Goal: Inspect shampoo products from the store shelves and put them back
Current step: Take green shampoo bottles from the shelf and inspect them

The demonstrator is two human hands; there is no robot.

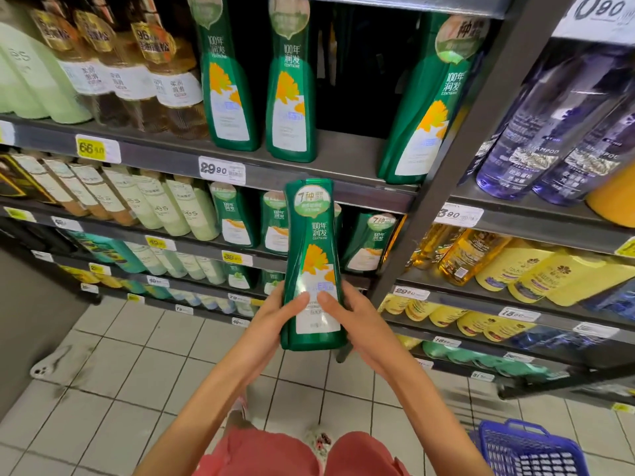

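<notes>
- Store shelves (343, 149) full of bottles fill the view, with a pale tiled floor (137, 355) down below.
- A green shampoo bottle (311, 255) is held up in the air in front of the shelves, between the two hands.
- It stands upright. Its long way runs up and down. The end with the round sticker is on top, away from the hands, and the flat end is down by the palms.
- Its front label with the yellow flower faces the person, and the words read the right way up.
- The left hand (275, 314) grips the lower left side of the bottle, with its thumb lying across the white part of the label.
- The right hand (360, 321) grips the lower right side the same way, thumb on the label too. The two thumb tips are near each other but do not touch.
- High above the hands, three more green bottles (290, 97) of the same kind stand on a shelf, with a gap between the second and the third.
- A white price tag (222, 170) sits on the shelf edge, above the left hand.
- Up and to the left of the left hand is a row of pale green bottles (182, 211).
- Far up to the right of the right hand are purple bottles (536, 132), and yellow bottles (549, 276) are out to its right.
- Below the right arm, a blue basket (529, 448) shows in the bottom corner.
</notes>
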